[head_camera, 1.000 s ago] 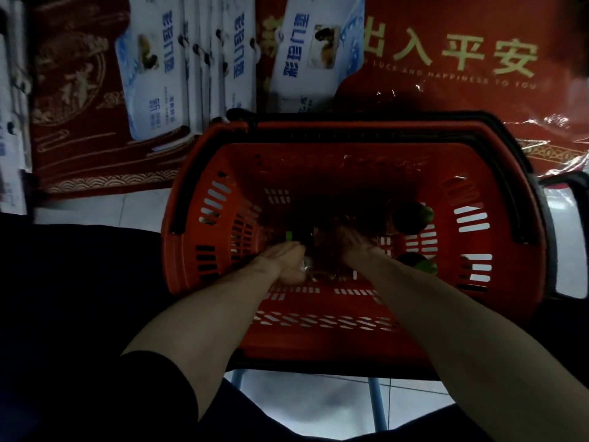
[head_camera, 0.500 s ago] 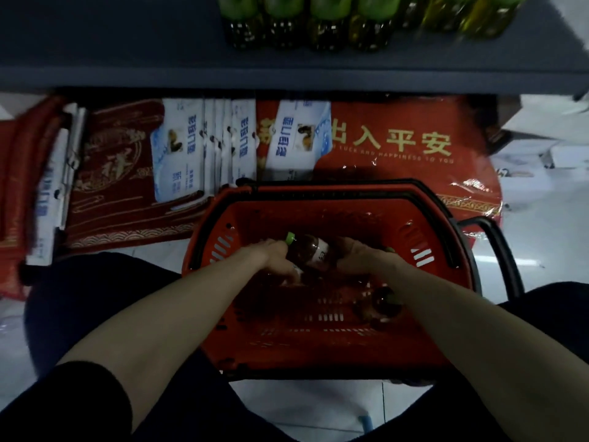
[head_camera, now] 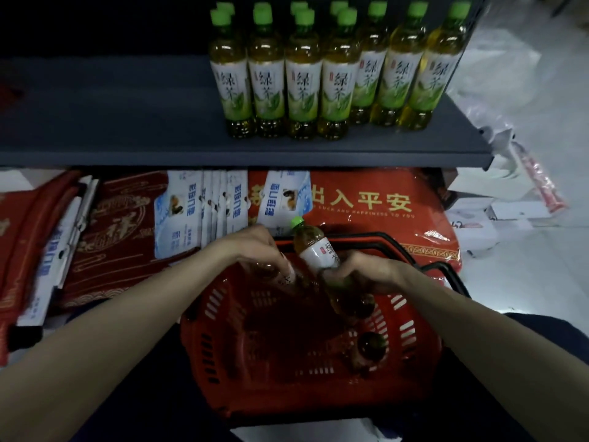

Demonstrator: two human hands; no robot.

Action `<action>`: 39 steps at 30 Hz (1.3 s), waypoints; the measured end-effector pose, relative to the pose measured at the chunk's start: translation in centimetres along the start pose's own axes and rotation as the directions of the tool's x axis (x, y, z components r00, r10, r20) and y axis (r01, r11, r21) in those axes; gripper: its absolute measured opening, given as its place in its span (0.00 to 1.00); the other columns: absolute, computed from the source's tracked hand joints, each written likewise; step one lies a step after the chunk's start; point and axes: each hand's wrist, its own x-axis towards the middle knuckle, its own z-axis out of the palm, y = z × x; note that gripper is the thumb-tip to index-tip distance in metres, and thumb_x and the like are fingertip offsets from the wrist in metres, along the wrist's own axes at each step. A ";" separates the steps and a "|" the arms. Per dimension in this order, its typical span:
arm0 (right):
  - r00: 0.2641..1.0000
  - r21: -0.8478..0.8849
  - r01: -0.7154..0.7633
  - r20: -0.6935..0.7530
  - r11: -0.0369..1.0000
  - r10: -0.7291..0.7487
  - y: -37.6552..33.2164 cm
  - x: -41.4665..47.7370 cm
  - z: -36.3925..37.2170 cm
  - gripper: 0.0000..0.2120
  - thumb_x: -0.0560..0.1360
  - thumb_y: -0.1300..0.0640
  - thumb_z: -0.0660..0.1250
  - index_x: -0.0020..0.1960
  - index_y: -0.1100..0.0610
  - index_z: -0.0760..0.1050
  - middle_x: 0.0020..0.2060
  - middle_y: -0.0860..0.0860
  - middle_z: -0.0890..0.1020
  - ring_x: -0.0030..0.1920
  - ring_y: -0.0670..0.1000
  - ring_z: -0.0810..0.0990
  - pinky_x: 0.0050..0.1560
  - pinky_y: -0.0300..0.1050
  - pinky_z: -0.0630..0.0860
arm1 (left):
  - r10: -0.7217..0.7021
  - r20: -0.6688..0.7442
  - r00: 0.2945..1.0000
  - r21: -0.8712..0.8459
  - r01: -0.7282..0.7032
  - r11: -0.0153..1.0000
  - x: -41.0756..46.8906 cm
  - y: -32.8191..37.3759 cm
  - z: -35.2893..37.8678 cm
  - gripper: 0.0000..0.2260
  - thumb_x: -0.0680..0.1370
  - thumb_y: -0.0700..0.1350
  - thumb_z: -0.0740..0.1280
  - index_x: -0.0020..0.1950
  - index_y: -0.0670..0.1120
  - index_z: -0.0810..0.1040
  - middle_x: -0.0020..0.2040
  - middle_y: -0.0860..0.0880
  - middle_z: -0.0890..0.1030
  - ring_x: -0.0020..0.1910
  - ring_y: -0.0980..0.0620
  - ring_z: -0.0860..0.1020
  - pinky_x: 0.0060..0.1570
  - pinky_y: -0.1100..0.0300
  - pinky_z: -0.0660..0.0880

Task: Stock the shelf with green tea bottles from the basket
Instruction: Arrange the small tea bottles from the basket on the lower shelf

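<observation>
**Two hands raise bottles above the red basket**

Two bare hands meet over the far rim of the red basket. We see the right hand closed around the lower body of one green tea bottle, which tilts with its green cap toward the upper left, above the basket's far edge. The left hand is curled around a darker second bottle; how firm its hold is we cannot tell. We count at least one further bottle lying in the basket near its right wall. On the grey shelf we count seven bottles in the front row, upright and touching, toward the shelf's right end, with more caps behind them. Below the shelf's front edge lie red packaged mats and blue-and-white packets.
</observation>
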 end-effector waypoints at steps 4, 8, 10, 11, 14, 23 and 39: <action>0.976 0.002 0.079 -0.206 0.997 -0.077 0.4 0.1 1.0 0.38 0.63 0.46 0.83 0.70 0.49 0.76 0.61 0.48 0.85 0.64 0.52 0.82 0.67 0.52 0.76 | 0.055 -0.159 0.986 -0.121 -0.075 0.990 -1.8 1.6 -0.9 0.19 0.65 0.50 0.84 0.53 0.48 0.86 0.53 0.51 0.83 0.49 0.52 0.82 0.37 0.55 0.85; 0.915 -0.021 0.267 -0.310 0.963 -0.260 -1.0 -1.2 1.9 0.27 0.71 0.60 0.80 0.67 0.54 0.76 0.52 0.48 0.88 0.53 0.46 0.86 0.51 0.36 0.78 | 0.084 -0.321 0.943 -0.138 -0.134 0.981 -2.7 2.4 -2.1 0.22 0.62 0.53 0.85 0.51 0.52 0.83 0.54 0.53 0.80 0.50 0.54 0.80 0.37 0.56 0.83; 0.875 0.006 0.343 -0.366 0.939 -0.318 -1.6 -1.5 1.9 0.30 0.69 0.61 0.82 0.67 0.55 0.74 0.52 0.49 0.88 0.52 0.48 0.87 0.50 0.39 0.81 | 0.108 -0.373 0.922 -0.104 -0.157 0.982 -2.9 3.1 -2.8 0.23 0.61 0.55 0.85 0.51 0.52 0.82 0.52 0.53 0.80 0.49 0.55 0.80 0.36 0.60 0.78; 0.856 0.015 0.372 -0.392 0.928 -0.337 -1.9 -1.6 1.8 0.30 0.68 0.62 0.82 0.67 0.56 0.74 0.52 0.50 0.88 0.52 0.48 0.88 0.49 0.40 0.82 | 0.125 -0.390 0.912 -0.082 -0.169 0.982 -3.0 3.5 -3.1 0.25 0.60 0.57 0.85 0.51 0.52 0.82 0.52 0.53 0.81 0.49 0.55 0.80 0.37 0.60 0.77; 0.809 0.028 0.430 -0.454 0.902 -0.372 -2.9 -2.2 1.5 0.29 0.68 0.64 0.82 0.66 0.57 0.76 0.51 0.51 0.88 0.50 0.49 0.88 0.47 0.41 0.83 | 0.171 -0.446 0.878 -0.028 -0.205 0.978 -3.1 4.9 -4.3 0.26 0.57 0.60 0.84 0.50 0.54 0.82 0.51 0.53 0.82 0.50 0.54 0.80 0.40 0.61 0.75; 0.642 -0.009 0.608 -0.583 0.794 -0.498 -7.1 -4.9 -1.3 0.27 0.67 0.67 0.82 0.62 0.55 0.77 0.51 0.52 0.88 0.51 0.52 0.88 0.49 0.47 0.85 | 0.246 -0.661 0.709 -0.076 -0.389 0.918 -4.8 10.6 -9.0 0.24 0.56 0.58 0.86 0.48 0.53 0.84 0.44 0.58 0.85 0.45 0.58 0.83 0.43 0.56 0.83; 0.294 -0.139 0.769 -0.790 0.624 -0.538 -14.3 -6.2 -9.9 0.29 0.68 0.63 0.82 0.66 0.55 0.76 0.55 0.50 0.86 0.56 0.50 0.85 0.55 0.51 0.85 | 0.334 -0.811 0.480 -0.062 -0.639 0.767 -3.2 21.6 -13.5 0.20 0.62 0.51 0.86 0.49 0.59 0.83 0.40 0.66 0.81 0.37 0.72 0.80 0.38 0.74 0.77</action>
